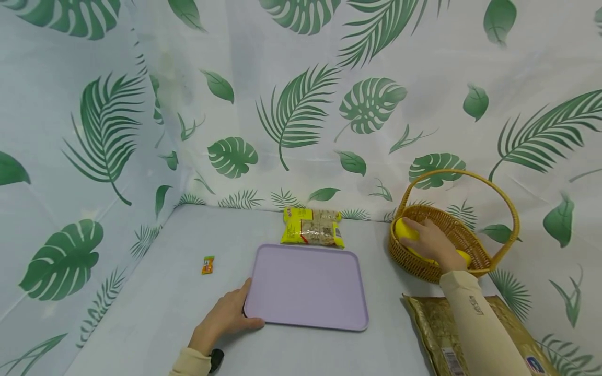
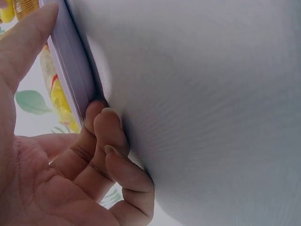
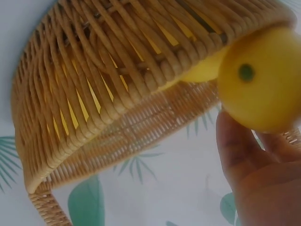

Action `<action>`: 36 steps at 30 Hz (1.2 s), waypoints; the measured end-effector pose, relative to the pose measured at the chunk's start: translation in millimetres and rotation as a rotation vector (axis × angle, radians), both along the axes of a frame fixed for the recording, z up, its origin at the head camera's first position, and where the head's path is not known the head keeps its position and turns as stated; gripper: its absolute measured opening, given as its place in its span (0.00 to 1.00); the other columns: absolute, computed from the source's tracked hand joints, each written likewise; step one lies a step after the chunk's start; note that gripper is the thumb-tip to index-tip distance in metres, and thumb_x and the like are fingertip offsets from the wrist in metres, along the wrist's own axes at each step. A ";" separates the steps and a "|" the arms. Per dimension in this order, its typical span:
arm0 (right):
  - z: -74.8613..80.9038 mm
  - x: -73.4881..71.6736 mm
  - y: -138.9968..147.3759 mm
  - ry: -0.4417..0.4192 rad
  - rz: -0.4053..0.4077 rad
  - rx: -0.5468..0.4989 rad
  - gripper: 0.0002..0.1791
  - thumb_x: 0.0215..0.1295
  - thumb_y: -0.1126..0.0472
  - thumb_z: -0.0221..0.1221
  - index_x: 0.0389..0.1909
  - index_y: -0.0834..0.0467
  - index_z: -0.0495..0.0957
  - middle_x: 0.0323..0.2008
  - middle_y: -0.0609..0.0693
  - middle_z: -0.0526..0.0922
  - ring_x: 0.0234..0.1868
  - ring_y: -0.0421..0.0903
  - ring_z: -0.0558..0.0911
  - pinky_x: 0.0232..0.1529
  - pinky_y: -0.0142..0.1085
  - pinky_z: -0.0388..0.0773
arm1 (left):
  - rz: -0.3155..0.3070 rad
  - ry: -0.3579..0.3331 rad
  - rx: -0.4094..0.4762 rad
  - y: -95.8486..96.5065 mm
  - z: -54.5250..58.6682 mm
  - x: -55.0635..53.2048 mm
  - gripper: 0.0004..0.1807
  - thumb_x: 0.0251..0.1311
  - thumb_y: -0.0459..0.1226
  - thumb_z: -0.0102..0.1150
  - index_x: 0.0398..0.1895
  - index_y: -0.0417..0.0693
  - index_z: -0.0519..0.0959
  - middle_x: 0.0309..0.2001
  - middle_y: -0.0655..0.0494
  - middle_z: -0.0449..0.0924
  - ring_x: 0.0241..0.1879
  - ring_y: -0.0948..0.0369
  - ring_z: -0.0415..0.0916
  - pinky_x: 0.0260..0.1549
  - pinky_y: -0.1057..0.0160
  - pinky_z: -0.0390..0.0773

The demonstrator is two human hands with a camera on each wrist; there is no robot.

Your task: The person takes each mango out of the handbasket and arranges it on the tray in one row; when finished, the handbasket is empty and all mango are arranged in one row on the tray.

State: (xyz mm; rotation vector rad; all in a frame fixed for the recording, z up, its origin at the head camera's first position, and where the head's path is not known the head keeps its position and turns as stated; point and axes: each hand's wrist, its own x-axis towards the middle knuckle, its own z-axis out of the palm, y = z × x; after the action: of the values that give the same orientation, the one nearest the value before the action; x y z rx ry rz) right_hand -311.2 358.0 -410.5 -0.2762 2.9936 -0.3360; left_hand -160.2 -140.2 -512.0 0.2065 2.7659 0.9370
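Note:
My left hand [image 1: 229,312] is at the near left corner of a lilac tray [image 1: 305,287], thumb along the front rim and fingers at the left side. In the left wrist view the curled fingertips touch the tray's edge [image 2: 73,66] low down by the table. Over at the right, my right hand [image 1: 433,243] grips a yellow lemon [image 1: 404,231] at the left rim of a wicker basket [image 1: 409,263]. A green spot marks the lemon's end in the right wrist view. More yellow fruit [image 3: 204,70] lies inside the basket, partly hidden by the wicker and the hand.
Behind the tray lies a yellow packet [image 1: 312,228] with a clear window. A small orange-and-green wrapped sweet [image 1: 208,265] lies to its left. Under the right forearm is a large gold bag [image 1: 430,318]. Leaf-print sheeting [image 1: 301,104] encloses the table at the back and left.

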 end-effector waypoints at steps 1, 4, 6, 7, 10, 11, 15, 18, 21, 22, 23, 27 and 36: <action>0.1 0.1 0.3 0.003 -0.005 -0.004 0.41 0.72 0.43 0.55 0.78 0.57 0.55 0.68 0.82 0.56 0.62 0.79 0.66 0.57 0.71 0.69 | 0.000 0.000 0.001 0.0 -0.1 0.1 0.63 0.42 0.53 0.80 0.77 0.34 0.55 0.66 0.32 0.73 0.64 0.39 0.73 0.64 0.39 0.71; 1.5 1.4 -0.5 0.007 -0.015 -0.020 0.42 0.72 0.41 0.55 0.79 0.56 0.54 0.66 0.81 0.56 0.58 0.76 0.71 0.51 0.68 0.73 | -0.001 0.003 0.001 0.0 -0.6 0.2 0.63 0.42 0.53 0.80 0.77 0.34 0.55 0.66 0.32 0.73 0.64 0.39 0.73 0.64 0.39 0.71; 2.6 2.5 -1.7 0.010 -0.015 -0.032 0.42 0.72 0.40 0.55 0.79 0.56 0.54 0.65 0.81 0.56 0.54 0.73 0.73 0.47 0.64 0.75 | 0.000 0.003 0.002 -0.1 -0.5 0.2 0.63 0.42 0.53 0.80 0.77 0.34 0.55 0.66 0.32 0.73 0.65 0.39 0.73 0.64 0.39 0.71; 3.4 3.0 -2.8 0.012 -0.011 -0.037 0.42 0.72 0.40 0.55 0.79 0.56 0.54 0.64 0.81 0.57 0.52 0.71 0.73 0.45 0.61 0.75 | 0.000 0.004 0.000 -0.3 -0.5 0.3 0.63 0.42 0.53 0.80 0.77 0.34 0.55 0.66 0.32 0.73 0.65 0.39 0.73 0.64 0.39 0.71; 4.5 4.1 -6.3 0.031 -0.002 -0.057 0.42 0.71 0.41 0.56 0.78 0.57 0.55 0.60 0.79 0.60 0.45 0.63 0.73 0.39 0.51 0.74 | 0.001 0.003 0.001 -0.8 0.0 0.4 0.63 0.42 0.53 0.80 0.77 0.34 0.55 0.66 0.32 0.72 0.65 0.39 0.73 0.65 0.39 0.71; 4.7 4.6 -7.7 0.041 0.002 -0.062 0.42 0.71 0.41 0.57 0.78 0.58 0.56 0.59 0.78 0.60 0.43 0.61 0.72 0.37 0.48 0.72 | 0.000 0.002 0.001 -1.0 0.1 0.3 0.63 0.42 0.53 0.80 0.77 0.34 0.55 0.66 0.32 0.72 0.65 0.39 0.73 0.65 0.39 0.71; 2.9 5.9 -13.5 0.086 0.011 -0.080 0.41 0.71 0.43 0.58 0.76 0.59 0.58 0.55 0.75 0.63 0.39 0.56 0.70 0.34 0.40 0.67 | -0.002 0.001 0.001 -1.2 0.3 0.3 0.63 0.42 0.53 0.80 0.77 0.34 0.55 0.67 0.32 0.72 0.65 0.39 0.72 0.65 0.39 0.71; 1.5 7.8 -19.6 0.111 0.013 -0.106 0.40 0.71 0.43 0.58 0.76 0.60 0.59 0.55 0.74 0.64 0.40 0.57 0.70 0.35 0.39 0.66 | -0.003 0.004 0.002 -1.3 -0.1 0.1 0.63 0.42 0.53 0.80 0.77 0.34 0.56 0.66 0.32 0.73 0.65 0.39 0.72 0.65 0.39 0.71; 1.0 10.6 -27.8 0.127 0.019 -0.140 0.39 0.71 0.44 0.57 0.76 0.59 0.60 0.57 0.75 0.66 0.43 0.58 0.71 0.36 0.39 0.67 | -0.001 0.000 0.002 -1.6 -1.0 -0.2 0.63 0.42 0.53 0.80 0.77 0.34 0.55 0.66 0.32 0.73 0.65 0.39 0.73 0.65 0.39 0.71; 0.4 11.4 -30.6 0.134 0.021 -0.148 0.39 0.71 0.44 0.57 0.76 0.59 0.60 0.58 0.74 0.67 0.44 0.59 0.72 0.37 0.40 0.68 | -0.001 -0.003 0.001 -1.7 -1.5 -0.5 0.63 0.42 0.53 0.80 0.77 0.34 0.55 0.66 0.32 0.73 0.65 0.39 0.73 0.65 0.39 0.71; 0.1 12.2 -33.8 0.139 0.027 -0.159 0.38 0.71 0.45 0.58 0.76 0.59 0.60 0.58 0.74 0.68 0.44 0.59 0.72 0.37 0.40 0.67 | 0.000 -0.007 0.000 -1.7 -1.8 -0.7 0.63 0.42 0.53 0.80 0.77 0.35 0.55 0.66 0.32 0.73 0.65 0.39 0.72 0.65 0.39 0.71; -5.3 13.0 -47.7 0.159 0.052 -0.179 0.38 0.71 0.45 0.58 0.75 0.58 0.62 0.59 0.73 0.72 0.45 0.59 0.73 0.38 0.39 0.66 | 0.004 -0.021 -0.003 -2.1 -3.5 -1.7 0.64 0.42 0.53 0.80 0.77 0.35 0.55 0.67 0.32 0.72 0.66 0.39 0.72 0.65 0.39 0.71; -24.9 17.3 -86.5 0.127 0.053 -0.226 0.39 0.69 0.43 0.59 0.76 0.55 0.62 0.65 0.72 0.71 0.52 0.61 0.75 0.45 0.47 0.72 | -0.002 -0.018 0.002 -1.5 -2.6 -1.8 0.64 0.42 0.53 0.80 0.77 0.35 0.55 0.66 0.31 0.72 0.66 0.39 0.72 0.65 0.39 0.71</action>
State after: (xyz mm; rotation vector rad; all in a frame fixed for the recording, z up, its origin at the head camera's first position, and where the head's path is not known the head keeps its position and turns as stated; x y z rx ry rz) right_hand -293.9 271.5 -435.4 -0.4121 3.0650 -0.6776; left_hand -162.0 -141.7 -514.5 0.2007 2.7479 0.9367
